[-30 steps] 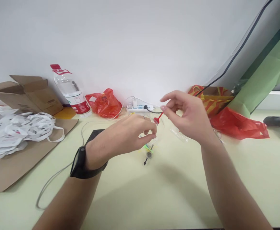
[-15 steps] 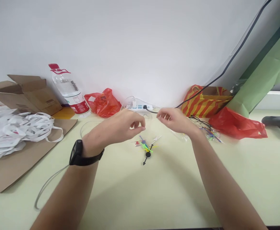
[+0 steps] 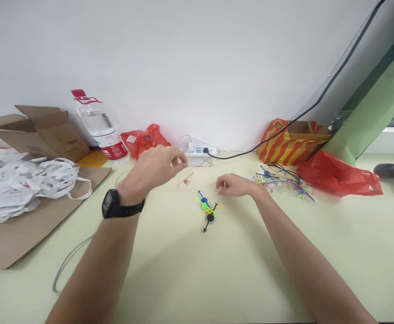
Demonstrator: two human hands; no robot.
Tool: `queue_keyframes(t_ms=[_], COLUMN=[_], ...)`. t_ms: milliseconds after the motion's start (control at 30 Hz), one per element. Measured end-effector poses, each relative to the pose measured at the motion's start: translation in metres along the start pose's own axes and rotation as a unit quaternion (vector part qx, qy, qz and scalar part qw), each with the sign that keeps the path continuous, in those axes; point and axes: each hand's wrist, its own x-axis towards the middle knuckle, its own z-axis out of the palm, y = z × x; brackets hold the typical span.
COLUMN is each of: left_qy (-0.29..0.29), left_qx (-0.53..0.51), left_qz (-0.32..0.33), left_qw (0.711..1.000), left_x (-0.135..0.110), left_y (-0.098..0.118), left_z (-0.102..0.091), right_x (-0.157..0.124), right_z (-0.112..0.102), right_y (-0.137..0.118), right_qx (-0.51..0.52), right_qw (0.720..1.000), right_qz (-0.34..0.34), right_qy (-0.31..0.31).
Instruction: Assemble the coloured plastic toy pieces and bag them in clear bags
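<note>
My left hand (image 3: pixel 156 166) hovers above the pale table, fingers curled in a pinch, just left of a small red pin (image 3: pixel 185 180) lying on the table; nothing shows between the fingers. My right hand (image 3: pixel 233 185) rests on the table with its fingers closed, pinching a thin pale stick I can barely make out. Between and in front of my hands lies a small stack of coloured plastic pointers (image 3: pixel 206 207), blue, green and yellow, with a black one at the bottom.
A heap of coloured pointers in clear wrap (image 3: pixel 283 183) and spectacles (image 3: pixel 281 169) lie at the right. A power strip (image 3: pixel 198 151), red bags (image 3: pixel 144 139), a water bottle (image 3: pixel 100 128), cardboard boxes (image 3: pixel 38 130) and white straps (image 3: pixel 21 180) line the back and left. A grey cable (image 3: pixel 71 256) loops at the front left.
Both hands have moved down and away from me to the table. The red pin held a second ago now lies on the table. The clear wrap is no longer between my hands.
</note>
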Motion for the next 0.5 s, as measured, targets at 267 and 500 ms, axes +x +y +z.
queue_keyframes(t_ms=[267,500], left_qy=[-0.001,-0.03], left_qx=[-0.05,-0.099], left_qz=[0.056,0.127], left_qw=[0.997,0.987], left_x=[0.001,-0.001], left_y=[0.006,0.021], left_z=[-0.001,0.002], right_x=[-0.027,-0.051], right_z=[-0.042,-0.069], right_y=[-0.011,-0.039], right_qx=[0.125,0.353], right_qw=[0.98,0.907], right_qz=[0.01,-0.045], right_qy=[0.152,0.227])
